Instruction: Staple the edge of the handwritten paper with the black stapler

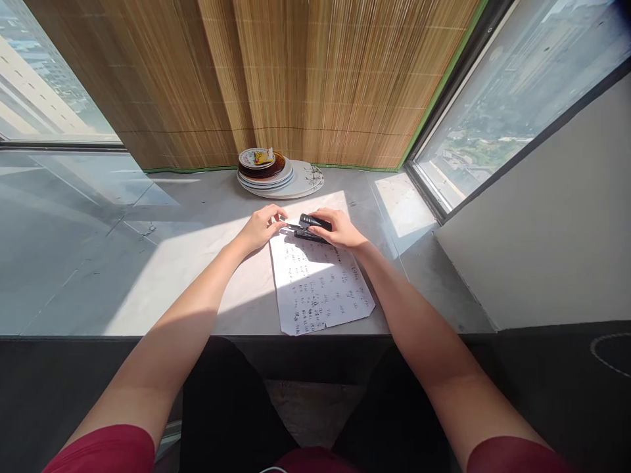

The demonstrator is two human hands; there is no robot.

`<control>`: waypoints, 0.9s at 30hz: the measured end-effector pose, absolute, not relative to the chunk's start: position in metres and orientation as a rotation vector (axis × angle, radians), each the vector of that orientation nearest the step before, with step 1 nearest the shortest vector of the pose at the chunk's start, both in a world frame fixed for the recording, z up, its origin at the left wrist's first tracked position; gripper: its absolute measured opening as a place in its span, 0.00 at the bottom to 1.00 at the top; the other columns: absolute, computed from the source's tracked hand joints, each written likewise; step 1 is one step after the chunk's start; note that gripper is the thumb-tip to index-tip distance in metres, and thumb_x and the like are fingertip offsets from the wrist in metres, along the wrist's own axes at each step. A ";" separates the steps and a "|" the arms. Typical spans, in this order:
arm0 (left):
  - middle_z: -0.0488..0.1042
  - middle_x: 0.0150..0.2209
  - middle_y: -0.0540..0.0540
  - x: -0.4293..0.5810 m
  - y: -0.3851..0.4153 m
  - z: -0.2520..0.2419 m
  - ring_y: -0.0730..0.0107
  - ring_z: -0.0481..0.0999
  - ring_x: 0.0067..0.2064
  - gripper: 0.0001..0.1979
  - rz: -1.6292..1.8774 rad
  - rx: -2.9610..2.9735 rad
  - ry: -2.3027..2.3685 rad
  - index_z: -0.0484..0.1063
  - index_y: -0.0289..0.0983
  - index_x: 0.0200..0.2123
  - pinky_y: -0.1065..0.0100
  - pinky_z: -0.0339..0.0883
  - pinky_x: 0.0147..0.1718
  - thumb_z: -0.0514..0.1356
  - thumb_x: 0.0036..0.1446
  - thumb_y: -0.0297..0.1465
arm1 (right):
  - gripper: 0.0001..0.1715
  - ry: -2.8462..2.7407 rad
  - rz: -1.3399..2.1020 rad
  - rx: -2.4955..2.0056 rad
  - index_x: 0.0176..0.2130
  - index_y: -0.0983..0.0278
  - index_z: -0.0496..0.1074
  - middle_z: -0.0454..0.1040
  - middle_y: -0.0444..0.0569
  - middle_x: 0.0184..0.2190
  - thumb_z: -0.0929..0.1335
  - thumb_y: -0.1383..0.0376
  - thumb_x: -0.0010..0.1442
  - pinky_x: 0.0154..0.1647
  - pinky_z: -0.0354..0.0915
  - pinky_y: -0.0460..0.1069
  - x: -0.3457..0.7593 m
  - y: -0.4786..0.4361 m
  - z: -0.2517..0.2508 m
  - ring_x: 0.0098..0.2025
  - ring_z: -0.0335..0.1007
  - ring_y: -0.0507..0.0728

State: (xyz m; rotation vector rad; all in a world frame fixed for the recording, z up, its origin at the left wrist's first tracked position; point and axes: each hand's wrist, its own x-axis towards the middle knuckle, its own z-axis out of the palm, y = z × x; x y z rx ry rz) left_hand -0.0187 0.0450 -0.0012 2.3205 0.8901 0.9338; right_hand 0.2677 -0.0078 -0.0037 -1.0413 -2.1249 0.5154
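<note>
1. Stapler: I see it over the far end of the written sheet, its black upper arm parted from the base, metal showing toward the left hand.
2. Right hand: the fingers are curled partway around the stapler's upper arm, thumb on the near side, gripping it.
3. Left hand: thumb and fingertips are drawn nearly together at the stapler's left end; I cannot tell whether they pinch anything.
4. Paper: it lies flat, covered in handwriting, partly shaded, reaching close to the ledge's near edge.
5. Ledge: grey, crossed by sunlight and shadow, it bears paper and plates.
6. Plates: stacked beyond the hands, with a small yellow packet on top.
7. Blind: I see it hanging behind the plates.
</note>
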 end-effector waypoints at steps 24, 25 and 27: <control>0.76 0.37 0.46 -0.016 0.041 0.000 0.65 0.72 0.36 0.08 0.910 2.143 1.014 0.90 0.42 0.40 0.61 0.68 0.38 0.74 0.56 0.34 | 0.18 -2.133 0.535 -1.058 0.53 0.58 0.82 0.84 0.54 0.49 0.70 0.52 0.73 0.55 0.74 0.64 0.267 -0.009 -0.001 0.50 0.78 0.66; 0.76 0.37 0.46 -0.015 0.040 0.000 0.66 0.71 0.35 0.09 0.908 2.132 1.027 0.90 0.41 0.41 0.61 0.68 0.37 0.74 0.56 0.34 | 0.18 -2.132 0.536 -1.059 0.53 0.58 0.82 0.84 0.54 0.49 0.70 0.52 0.73 0.55 0.74 0.64 0.267 -0.009 -0.001 0.50 0.78 0.66; 0.76 0.38 0.46 -0.015 0.040 0.000 0.67 0.70 0.34 0.10 0.887 2.118 1.055 0.90 0.41 0.41 0.62 0.67 0.37 0.74 0.55 0.35 | 0.17 -2.131 0.545 -1.063 0.53 0.59 0.82 0.84 0.54 0.49 0.70 0.53 0.73 0.55 0.74 0.64 0.267 -0.009 0.000 0.49 0.78 0.66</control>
